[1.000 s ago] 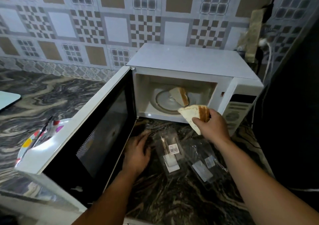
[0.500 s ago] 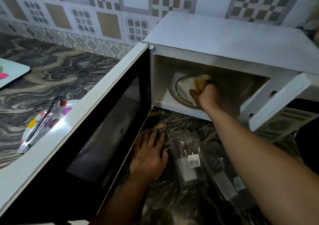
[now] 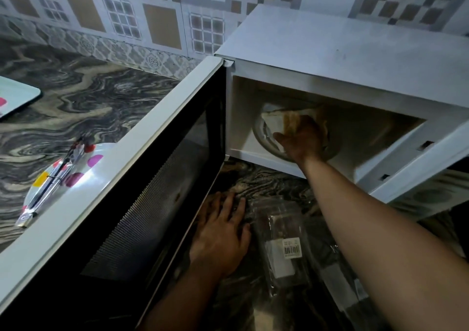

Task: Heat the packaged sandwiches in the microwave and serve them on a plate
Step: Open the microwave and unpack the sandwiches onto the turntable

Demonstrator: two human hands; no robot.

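Observation:
The white microwave [image 3: 342, 51] stands open, its door [image 3: 132, 203] swung out to the left. My right hand [image 3: 302, 142] reaches inside, over the glass turntable [image 3: 264, 140], and lies on a triangular sandwich [image 3: 279, 122]; whether the fingers still grip it is unclear. A second sandwich behind the hand is mostly hidden. My left hand [image 3: 223, 234] rests flat, fingers spread, on the marble counter in front of the microwave, next to an empty clear wrapper with a barcode label [image 3: 281, 244]. A polka-dot plate [image 3: 66, 175] lies left of the door with metal tongs [image 3: 50, 186] on it.
A second clear wrapper [image 3: 337, 274] lies under my right forearm. The microwave's control panel [image 3: 429, 196] is at the right. A pale tray [image 3: 15, 97] sits at the far left of the counter [image 3: 83, 102]. A tiled wall runs behind.
My right hand carried the sandwich from in front of the microwave into the cavity, onto the turntable. The camera moved closer and lower. My left hand stayed on the counter.

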